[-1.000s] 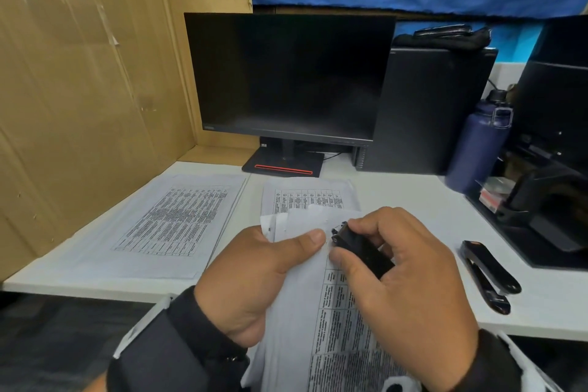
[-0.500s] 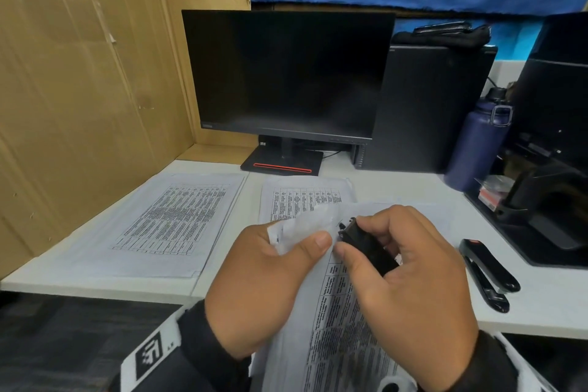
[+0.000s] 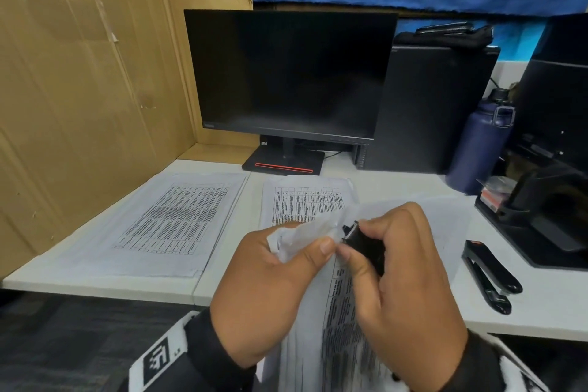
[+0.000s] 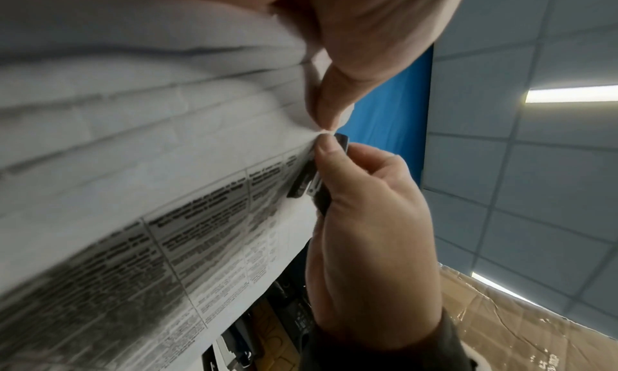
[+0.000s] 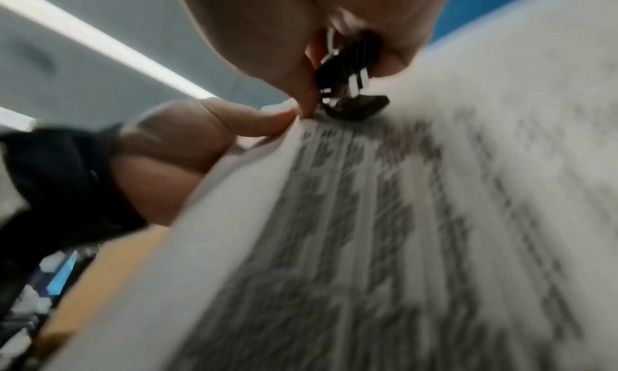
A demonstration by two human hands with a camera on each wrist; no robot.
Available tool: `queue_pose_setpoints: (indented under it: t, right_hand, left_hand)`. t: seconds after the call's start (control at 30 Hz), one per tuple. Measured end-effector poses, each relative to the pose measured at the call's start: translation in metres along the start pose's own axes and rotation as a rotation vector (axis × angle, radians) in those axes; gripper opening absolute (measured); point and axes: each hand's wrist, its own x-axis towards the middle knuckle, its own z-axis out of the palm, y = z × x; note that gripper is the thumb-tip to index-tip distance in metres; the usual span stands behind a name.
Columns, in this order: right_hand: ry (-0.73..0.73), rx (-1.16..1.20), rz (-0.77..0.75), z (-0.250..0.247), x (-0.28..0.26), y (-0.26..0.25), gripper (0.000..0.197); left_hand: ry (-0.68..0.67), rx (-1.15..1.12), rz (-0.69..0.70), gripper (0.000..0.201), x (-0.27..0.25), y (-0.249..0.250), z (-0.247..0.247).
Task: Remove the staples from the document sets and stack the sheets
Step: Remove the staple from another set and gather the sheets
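Note:
I hold a stapled document set [image 3: 334,321] up in front of me above the desk's near edge. My left hand [image 3: 276,289] pinches its crumpled top corner [image 3: 305,235] between thumb and fingers. My right hand [image 3: 407,289] grips a black staple remover [image 3: 362,242], its metal tip set against that same corner. The left wrist view shows the printed sheets [image 4: 167,191], my left thumb [image 4: 334,104] on the corner and the staple remover [image 4: 311,181] beside it. In the right wrist view the staple remover [image 5: 351,85] bites at the sheet's edge [image 5: 401,218]. The staple itself is hidden.
Two flat paper stacks lie on the white desk [image 3: 95,280]: one at the left [image 3: 171,219], one in the middle [image 3: 305,200]. A black stapler [image 3: 490,274] lies at the right. Behind stand a monitor [image 3: 286,73], a computer tower [image 3: 436,105], a blue bottle [image 3: 477,146] and a cardboard wall [image 3: 79,89].
Both hands have tilted the held set, and its top corner is more crumpled under my left thumb. The staple remover stays pressed at the corner. The desk stacks have not moved.

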Motion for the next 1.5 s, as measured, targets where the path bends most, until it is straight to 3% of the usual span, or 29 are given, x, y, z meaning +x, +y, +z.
queue_pose_setpoints:
  t: [0.07, 0.17, 0.2, 0.33, 0.47, 0.57, 0.63, 0.73, 0.83, 0.9, 0.97, 1.03, 1.23, 1.43, 1.5]
  right_hand:
    - [-0.029, 0.048, 0.053, -0.001, 0.003, 0.004, 0.025]
    - [-0.111, 0.347, 0.340, -0.001, 0.005, 0.003, 0.025]
    - [-0.120, 0.363, 0.360, -0.001, 0.004, 0.003, 0.025]
    - [-0.065, 0.077, 0.123, -0.005, 0.006, 0.004, 0.026]
    - [-0.083, 0.017, 0.071, -0.004, 0.006, 0.002, 0.027]
    - [-0.125, 0.084, 0.132, -0.001, 0.002, 0.000, 0.030]
    - [-0.160, 0.175, 0.275, 0.001, 0.002, 0.000, 0.032]
    - [-0.194, 0.239, 0.384, 0.004, 0.000, 0.002, 0.029]
    - [-0.137, -0.027, 0.075, 0.007, -0.004, -0.003, 0.026]
    - [-0.112, -0.060, -0.007, 0.011, -0.010, 0.000, 0.028]
    - [-0.087, 0.058, 0.097, 0.014, -0.011, 0.004, 0.029]
    - [-0.063, 0.163, 0.186, 0.016, -0.011, 0.006, 0.030]
    - [-0.041, 0.092, 0.089, 0.020, -0.015, 0.009, 0.026]
    - [-0.073, 0.365, 0.400, 0.022, -0.011, 0.010, 0.028]
    - [-0.090, 0.374, 0.426, 0.022, -0.011, 0.012, 0.027]
  left_hand:
    - [0.008, -0.007, -0.005, 0.017, 0.000, -0.002, 0.000]
    - [0.016, -0.061, -0.029, 0.027, 0.001, -0.007, 0.000]
    - [0.016, -0.067, -0.036, 0.032, 0.001, -0.007, 0.000]
    - [-0.025, -0.153, -0.078, 0.028, 0.002, -0.002, -0.002]
    - [-0.070, -0.345, -0.208, 0.027, 0.008, 0.004, -0.004]
    - [0.026, -0.370, -0.256, 0.027, 0.007, -0.001, -0.001]
    - [0.072, -0.365, -0.269, 0.026, 0.006, -0.005, 0.002]
    - [0.133, -0.273, -0.208, 0.014, 0.004, -0.011, 0.006]
    - [0.167, -0.124, -0.111, 0.013, 0.000, -0.016, 0.010]
    - [0.182, -0.085, -0.103, 0.014, -0.001, -0.018, 0.011]
    - [0.186, -0.157, -0.148, 0.007, -0.001, -0.020, 0.011]
    - [0.197, -0.254, -0.203, 0.013, 0.001, -0.020, 0.012]
    - [0.210, -0.337, -0.248, 0.017, -0.001, -0.020, 0.014]
    - [0.222, -0.356, -0.286, 0.028, 0.004, -0.021, 0.012]
    - [0.195, -0.378, -0.299, 0.035, 0.005, -0.021, 0.009]
